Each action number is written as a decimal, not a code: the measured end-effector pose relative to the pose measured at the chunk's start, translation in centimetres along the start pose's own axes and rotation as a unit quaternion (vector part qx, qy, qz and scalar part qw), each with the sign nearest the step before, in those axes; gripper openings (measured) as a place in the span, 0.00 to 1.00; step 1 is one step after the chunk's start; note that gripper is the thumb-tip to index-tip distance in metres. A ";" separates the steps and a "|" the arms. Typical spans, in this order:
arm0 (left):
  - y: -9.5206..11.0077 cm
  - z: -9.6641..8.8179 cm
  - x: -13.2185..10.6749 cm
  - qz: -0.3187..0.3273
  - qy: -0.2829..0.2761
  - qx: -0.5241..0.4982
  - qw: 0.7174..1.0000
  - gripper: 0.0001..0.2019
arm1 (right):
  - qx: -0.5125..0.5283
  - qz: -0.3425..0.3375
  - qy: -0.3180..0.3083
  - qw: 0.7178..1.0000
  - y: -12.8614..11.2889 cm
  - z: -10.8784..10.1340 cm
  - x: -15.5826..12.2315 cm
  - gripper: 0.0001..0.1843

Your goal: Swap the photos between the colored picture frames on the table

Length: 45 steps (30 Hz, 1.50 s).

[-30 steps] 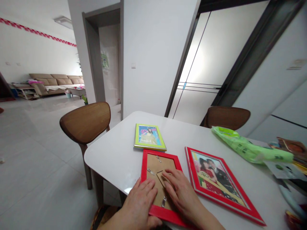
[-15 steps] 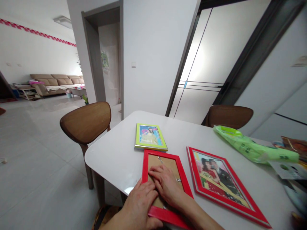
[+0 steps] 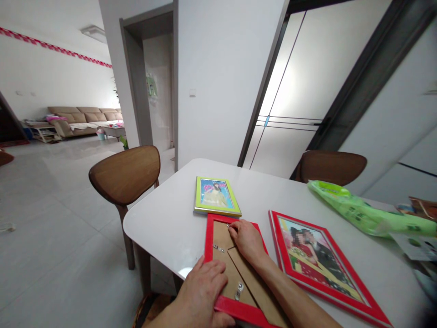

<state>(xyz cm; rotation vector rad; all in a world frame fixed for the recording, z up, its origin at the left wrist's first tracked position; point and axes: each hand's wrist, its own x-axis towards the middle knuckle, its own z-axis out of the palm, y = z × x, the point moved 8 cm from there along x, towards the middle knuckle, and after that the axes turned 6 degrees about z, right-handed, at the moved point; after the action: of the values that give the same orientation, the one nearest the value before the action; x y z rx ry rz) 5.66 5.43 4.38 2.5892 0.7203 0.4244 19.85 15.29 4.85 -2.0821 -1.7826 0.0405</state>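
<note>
A red picture frame (image 3: 209,234) lies face down on the table, its brown backing board (image 3: 235,269) uppermost. My left hand (image 3: 205,287) grips the frame's near left corner, thumb at the near edge and fingers over the side and backing. At the far end, my right hand (image 3: 248,239) pinches a small metal turn clip (image 3: 228,225), largely hidden by the fingers. Two more metal clips show, a left clip (image 3: 218,248) and a near clip (image 3: 239,290). My right forearm covers much of the frame's right side.
Just beyond lies a yellow-green framed picture (image 3: 218,212). A larger red framed photo (image 3: 278,246) is face up on the right. Green plastic packaging (image 3: 368,214) and other items crowd the white table's (image 3: 164,223) right side. Wooden chairs stand at left (image 3: 128,175) and far right (image 3: 332,166).
My right hand has moved from the middle of the backing board to the clip at the far end, uncovering the board's middle and the left clip. My left hand stays on the frame.
</note>
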 end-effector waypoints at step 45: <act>4.1 -2.5 1.7 0.033 0.073 -0.062 0.995 0.11 | 0.312 0.131 0.138 0.931 5.9 -6.1 -12.7 0.15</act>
<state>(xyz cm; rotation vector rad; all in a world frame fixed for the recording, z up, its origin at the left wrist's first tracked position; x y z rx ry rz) 7.85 3.92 8.77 2.4882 0.6372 0.6647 24.73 0.86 5.67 -1.7296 -1.1208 0.3265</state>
